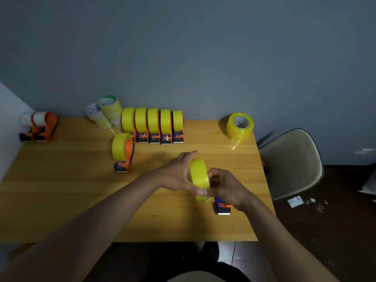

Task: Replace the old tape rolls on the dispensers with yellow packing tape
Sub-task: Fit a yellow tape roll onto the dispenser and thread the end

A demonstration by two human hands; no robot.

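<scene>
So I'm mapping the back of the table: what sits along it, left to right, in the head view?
Orange dispenser holding white tape → pale used rolls → row of five yellow-loaded dispensers → loose clear-yellow roll.

The wooden table (61,200) carries a row of five yellow-loaded dispensers (153,126), one apart (123,152), pale old rolls (105,112), a spare yellow roll (240,126), two dispensers far left (39,127).
</scene>
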